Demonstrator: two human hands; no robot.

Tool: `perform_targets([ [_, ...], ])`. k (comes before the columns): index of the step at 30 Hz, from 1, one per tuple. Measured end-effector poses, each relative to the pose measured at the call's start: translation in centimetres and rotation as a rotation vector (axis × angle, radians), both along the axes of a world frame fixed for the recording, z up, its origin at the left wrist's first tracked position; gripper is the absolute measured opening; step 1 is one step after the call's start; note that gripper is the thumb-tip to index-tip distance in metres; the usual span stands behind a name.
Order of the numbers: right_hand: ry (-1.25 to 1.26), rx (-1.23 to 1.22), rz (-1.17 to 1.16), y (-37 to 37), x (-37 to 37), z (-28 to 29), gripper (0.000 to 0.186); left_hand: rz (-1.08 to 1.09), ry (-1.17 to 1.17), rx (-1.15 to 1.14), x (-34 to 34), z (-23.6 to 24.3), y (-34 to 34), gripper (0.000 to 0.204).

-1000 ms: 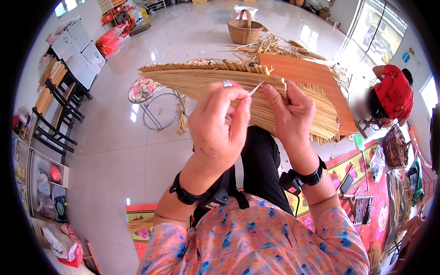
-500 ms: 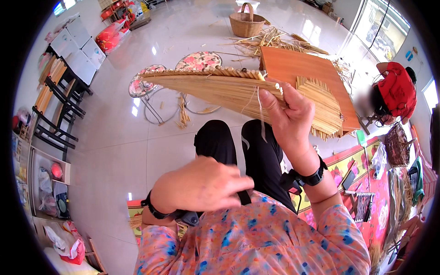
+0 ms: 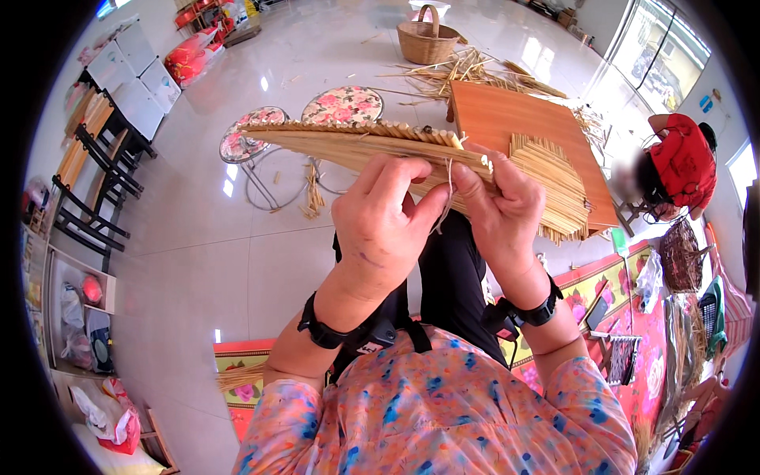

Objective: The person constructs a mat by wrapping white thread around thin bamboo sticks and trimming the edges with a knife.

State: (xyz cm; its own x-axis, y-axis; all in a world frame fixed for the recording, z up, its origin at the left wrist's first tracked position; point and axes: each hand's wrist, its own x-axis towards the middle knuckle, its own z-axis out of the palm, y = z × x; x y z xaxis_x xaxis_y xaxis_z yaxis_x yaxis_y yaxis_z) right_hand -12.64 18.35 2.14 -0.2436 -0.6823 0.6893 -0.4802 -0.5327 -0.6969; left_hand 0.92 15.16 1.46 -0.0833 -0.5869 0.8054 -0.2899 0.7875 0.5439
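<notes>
A panel of straw stalks (image 3: 317, 141), bound side by side with a braided-looking upper edge, is held up in front of me. My right hand (image 3: 507, 202) is closed on its right end, thumb on the near side. A thin white thread (image 3: 450, 176) hangs from the panel beside that thumb. My left hand (image 3: 384, 218) is raised below the panel's middle, fingers curled and thumb tip at the thread, which it seems to pinch; its fingertips are partly hidden. Behind my right hand, a second straw piece (image 3: 558, 190) with a rounded outline lies on the wooden table (image 3: 514, 107).
Two flower-patterned stools (image 3: 342, 104) stand ahead, with straw scraps (image 3: 313, 196) beneath. A wicker basket (image 3: 427, 39) and loose straw (image 3: 483, 73) lie beyond. A person in red (image 3: 682, 162) bends at the right. A flowered mat (image 3: 649, 348) covers the floor there.
My left hand has risen from my lap to the panel and closed at the thread. My right hand keeps its hold on the panel, nearly in place.
</notes>
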Motion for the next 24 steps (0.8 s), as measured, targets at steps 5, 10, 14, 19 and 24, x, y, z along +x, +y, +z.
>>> perform_targets([
  [5,0.035,-0.007,-0.022,0.6,-0.1,0.0,0.023,-0.127,0.088,0.033,-0.4,-0.2,0.1,0.019],
  [10,0.016,-0.023,-0.03,0.7,-0.3,-0.6,0.023,-0.524,0.35,0.664,0.9,0.3,1.9,0.008],
  [14,0.021,0.015,-0.028,1.1,-0.1,-0.6,0.023,-0.71,0.414,0.858,1.9,0.5,1.6,0.011],
  [19,0.071,0.006,-0.05,1.4,0.0,-0.4,0.023,-0.594,0.182,0.738,2.5,0.5,1.1,0.007],
  [24,0.165,-0.023,-0.076,1.9,-0.1,-0.6,0.025,-0.441,-0.008,0.458,2.8,0.9,1.3,0.006],
])
